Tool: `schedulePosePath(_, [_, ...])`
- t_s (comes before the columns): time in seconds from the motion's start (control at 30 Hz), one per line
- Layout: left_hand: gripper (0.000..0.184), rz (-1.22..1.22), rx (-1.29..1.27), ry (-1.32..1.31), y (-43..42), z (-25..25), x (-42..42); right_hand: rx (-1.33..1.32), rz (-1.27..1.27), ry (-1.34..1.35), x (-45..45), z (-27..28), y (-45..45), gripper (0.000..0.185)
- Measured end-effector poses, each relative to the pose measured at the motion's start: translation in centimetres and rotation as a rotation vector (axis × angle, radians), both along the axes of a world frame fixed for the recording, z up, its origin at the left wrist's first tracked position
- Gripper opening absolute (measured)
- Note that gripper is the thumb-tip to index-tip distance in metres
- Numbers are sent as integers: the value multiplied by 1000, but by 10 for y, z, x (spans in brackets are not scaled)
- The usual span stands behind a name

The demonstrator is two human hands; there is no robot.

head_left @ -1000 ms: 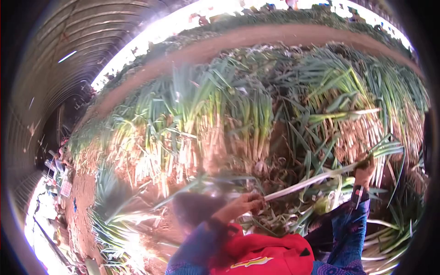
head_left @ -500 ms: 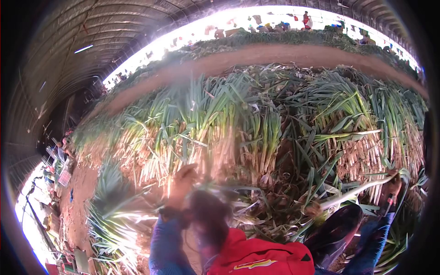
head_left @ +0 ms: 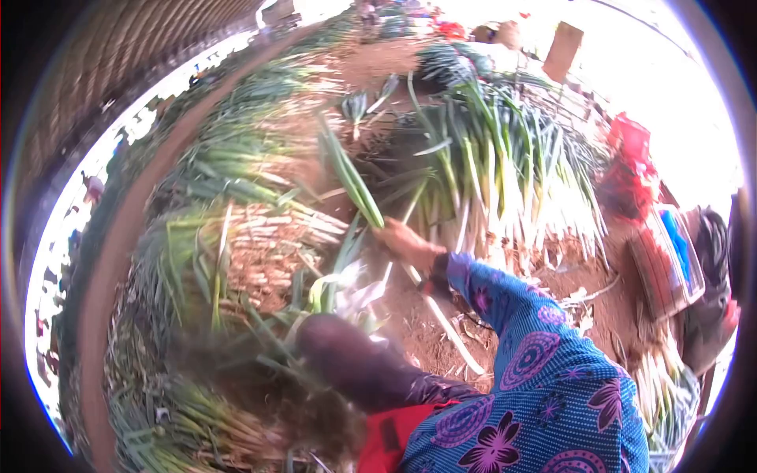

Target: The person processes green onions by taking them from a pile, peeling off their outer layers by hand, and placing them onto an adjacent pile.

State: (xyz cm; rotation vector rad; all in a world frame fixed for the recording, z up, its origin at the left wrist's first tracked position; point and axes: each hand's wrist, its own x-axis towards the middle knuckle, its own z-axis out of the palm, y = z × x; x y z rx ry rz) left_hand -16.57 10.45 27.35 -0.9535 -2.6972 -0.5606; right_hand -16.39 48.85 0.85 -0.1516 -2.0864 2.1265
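The right hand (head_left: 408,244), near the middle of the view, has its grip closed round one leek (head_left: 356,185), leaves pointing to 11 o'clock and stem to 5 o'clock. The left hand is out of sight, so I cannot tell its grip. The work looks partway along: clean, white-stemmed leeks (head_left: 493,177) are bunched at 1 o'clock, while a heap of brown-stemmed leeks (head_left: 272,246), seemingly uncleaned, lies at 9 o'clock. The held leek's stem looks bare and pale already.
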Motion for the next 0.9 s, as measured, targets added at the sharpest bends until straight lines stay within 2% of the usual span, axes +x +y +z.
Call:
schedulePosePath(0.07, [38, -267, 7, 158, 121, 49, -37, 91, -23, -35, 49, -32, 1, 47])
schedulePosePath(0.1, [38, -366, 11, 222, 177, 70, -49, 229, -139, 98, 60, -70, 2, 49])
schedulePosePath(0.17, [38, -487, 23, 323, 269, 100, -63, 105, -12, -178, 124, -36, 3, 52])
schedulePosePath(0.2, [39, -525, 25, 355, 303, 114, -66, 129, -56, -140, 135, -48, 9, 52])
schedulePosePath(0.27, [39, -532, 7, 366, 353, 122, -72, 185, -133, -60, 147, -68, 23, 52])
schedulePosePath(0.3, [39, -529, -3, 361, 362, 119, -73, 219, -163, -129, 153, -51, 37, 48])
schedulePosePath(0.37, [40, -518, -25, 336, 362, 110, -76, 124, -166, -245, 152, -16, 81, 44])
schedulePosePath(0.43, [40, -500, -53, 297, 331, 92, -77, 26, -295, -182, 139, 15, 139, 37])
schedulePosePath(0.47, [41, -473, -64, 273, 304, 82, -76, 126, -414, -152, 118, 16, 186, 33])
schedulePosePath(0.53, [41, -373, -91, 215, 232, 66, -68, 168, -525, -95, 100, 64, 273, 33])
schedulePosePath(0.57, [42, -307, -97, 169, 190, 54, -62, 313, -601, 28, 86, 79, 314, 35])
schedulePosePath(0.6, [42, -233, -96, 120, 151, 40, -55, 1076, -829, -35, 81, 91, 353, 38])
schedulePosePath(0.63, [42, -150, -87, 69, 110, 26, -49, 1142, -1007, -200, 78, 111, 367, 43])
schedulePosePath(0.67, [42, -66, -76, 20, 73, 12, -41, 1142, -1124, -252, 74, 119, 373, 42])
schedulePosePath(0.7, [43, 26, -54, -41, 32, -7, -32, 1154, -1251, -200, 60, 117, 369, 33])
schedulePosePath(0.77, [43, 222, -13, -150, -44, -39, -7, 1133, -1053, -238, 19, 95, 353, 30])
schedulePosePath(0.8, [43, 327, 10, -201, -80, -56, 9, 1199, -919, -78, -5, 62, 343, 22])
schedulePosePath(0.83, [44, 429, 32, -254, -116, -76, 28, 1152, -824, 108, -27, 36, 313, 14])
schedulePosePath(0.87, [44, 537, 54, -308, -154, -98, 51, 1202, -738, 166, -53, 10, 273, 9])
schedulePosePath(0.9, [44, 647, 75, -365, -194, -121, 81, 768, -441, 32, -44, 30, 194, 8])
